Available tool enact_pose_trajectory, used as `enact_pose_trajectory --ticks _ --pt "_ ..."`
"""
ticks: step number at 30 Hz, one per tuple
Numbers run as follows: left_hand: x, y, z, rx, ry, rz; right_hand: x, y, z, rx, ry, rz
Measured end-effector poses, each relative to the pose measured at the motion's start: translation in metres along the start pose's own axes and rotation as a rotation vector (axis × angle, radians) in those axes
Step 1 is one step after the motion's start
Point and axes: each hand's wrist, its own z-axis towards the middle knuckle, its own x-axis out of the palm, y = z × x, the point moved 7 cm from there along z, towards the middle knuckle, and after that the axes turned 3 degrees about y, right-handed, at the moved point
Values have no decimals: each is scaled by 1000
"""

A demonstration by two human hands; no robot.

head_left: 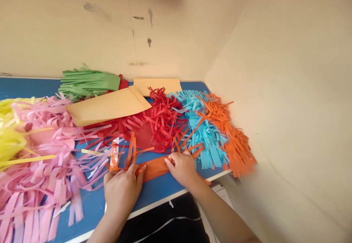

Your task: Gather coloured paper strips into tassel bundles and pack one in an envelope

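An orange strip of fringed paper [156,168] lies across the blue table near its front edge, with thin cut strands sticking out at its far side. My left hand [123,184] grips the left end of it, thumb and fingers pinched together. At the right end, my right hand [183,166] is closed on the same paper, thumb on its near face. Between the two hands the band is stretched fairly flat. Behind my left hand sits a shiny clear piece, perhaps tape [114,151], partly covered by orange strands.
Fringed paper heaps cover the blue table [90,202]: pink [52,136], yellow [11,136], green [88,81], red [165,118], light blue [207,136] and orange [239,147]. Tan paper sheets [110,105] rest on the red and pink. Walls [288,89] close the back and right.
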Motion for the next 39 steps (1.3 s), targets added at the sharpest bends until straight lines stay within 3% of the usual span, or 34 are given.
enact_pose_trajectory --ticks 10,14,16,19,22,28,34,39 --pt "1 -3 0 -20 -38 0 -3 -6 1 83 -65 -48" --pt "-20 -11 -3 56 -296 17 -30 -6 0 160 -249 -170" --pt "-26 -24 -3 258 -328 30 -36 5 0 -13 -247 -171" --pt "-21 -41 -5 606 -190 21 -27 29 -7 -461 -2 -56" --pt "-22 -42 -8 742 -119 -49 -22 33 -12 -607 153 26" --pt "-33 -41 -5 653 -99 -54 -22 23 0 -580 162 95" --pt "-44 -36 -2 614 -211 -112 -22 13 11 -466 185 153" --pt "-39 -32 -3 595 -202 -108 -21 11 14 -452 161 134"
